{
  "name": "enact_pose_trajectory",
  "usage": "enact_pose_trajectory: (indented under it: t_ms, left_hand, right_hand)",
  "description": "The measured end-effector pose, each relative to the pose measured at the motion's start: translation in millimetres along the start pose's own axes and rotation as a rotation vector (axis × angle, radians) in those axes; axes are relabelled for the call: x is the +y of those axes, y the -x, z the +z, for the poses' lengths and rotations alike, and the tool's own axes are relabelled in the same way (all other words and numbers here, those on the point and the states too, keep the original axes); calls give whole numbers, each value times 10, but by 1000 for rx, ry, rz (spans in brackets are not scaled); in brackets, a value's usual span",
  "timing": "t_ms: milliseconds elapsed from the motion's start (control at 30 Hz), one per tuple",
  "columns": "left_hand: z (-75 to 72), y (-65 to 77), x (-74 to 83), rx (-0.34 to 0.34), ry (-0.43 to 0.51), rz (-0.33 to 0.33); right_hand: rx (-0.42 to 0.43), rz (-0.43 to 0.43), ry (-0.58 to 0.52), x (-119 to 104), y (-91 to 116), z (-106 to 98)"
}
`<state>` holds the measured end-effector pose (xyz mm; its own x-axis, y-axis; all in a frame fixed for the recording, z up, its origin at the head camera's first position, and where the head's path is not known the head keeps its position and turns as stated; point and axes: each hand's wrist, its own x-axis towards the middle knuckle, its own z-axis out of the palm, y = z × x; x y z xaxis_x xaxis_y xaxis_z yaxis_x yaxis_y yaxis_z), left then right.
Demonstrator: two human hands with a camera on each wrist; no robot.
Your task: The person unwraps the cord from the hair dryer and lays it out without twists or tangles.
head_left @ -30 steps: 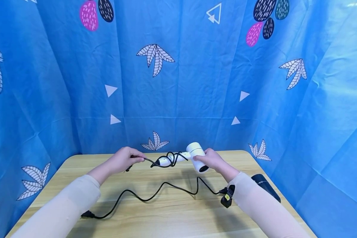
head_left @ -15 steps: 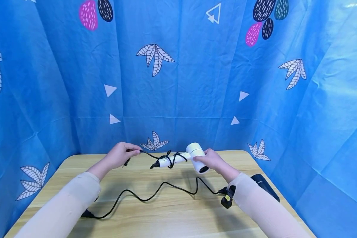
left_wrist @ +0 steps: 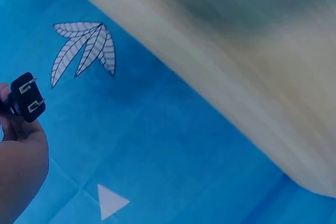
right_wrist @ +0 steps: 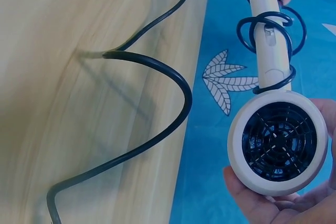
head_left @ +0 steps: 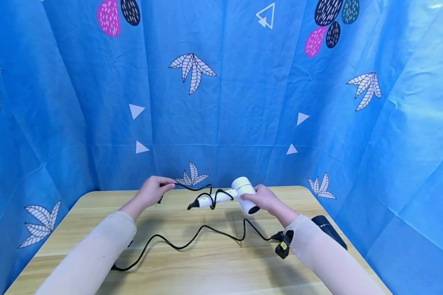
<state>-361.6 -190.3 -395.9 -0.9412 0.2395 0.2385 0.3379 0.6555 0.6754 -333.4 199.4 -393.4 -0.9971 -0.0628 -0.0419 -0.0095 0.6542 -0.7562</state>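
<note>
In the head view, a white hair dryer (head_left: 244,187) is held above the table, its barrel gripped by my right hand (head_left: 264,199). The right wrist view shows the fingers round the dryer's barrel, beside its black rear grille (right_wrist: 279,141). A black power cord (head_left: 213,200) winds in loose loops round the dryer's handle (right_wrist: 273,66). To the left, my left hand (head_left: 152,192) pinches that cord, drawing a stretch of it across above the handle. The cord's two-pin plug (left_wrist: 29,97) sticks out of the left hand in the left wrist view.
A second black cord (head_left: 175,247) snakes across the wooden table (head_left: 192,274), ending in a black plug (head_left: 282,249) beside the right sleeve. A dark cylindrical object (head_left: 329,231) lies at the table's right edge. Blue patterned curtain (head_left: 221,102) surrounds the table.
My left hand has risen and shifted slightly left with the cord. The loops round the handle's lower end have loosened, and a slack stretch now arches above it. My right hand stays nearly still.
</note>
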Motion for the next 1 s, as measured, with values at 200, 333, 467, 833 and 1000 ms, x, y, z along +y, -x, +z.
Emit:
enact_pose_trajectory:
  t_ms: [200, 333, 467, 833, 1000]
  left_hand:
    - [186, -38, -90, -9, 17, -47]
    - [293, -41, -137, -14, 23, -58]
    - [365, -31, -165, -12, 28, -60]
    - [529, -2, -252, -23, -37, -23]
    - [586, 8, -265, -35, -92, 10]
  right_hand:
    - [-4, 1, -9, 7, 0, -11]
    - [-14, 0, -15, 10, 5, -11]
    - [-12, -1, -14, 21, 6, -15]
    - [-19, -4, -11, 23, 13, -12]
    - [-10, 1, -12, 25, 17, -21]
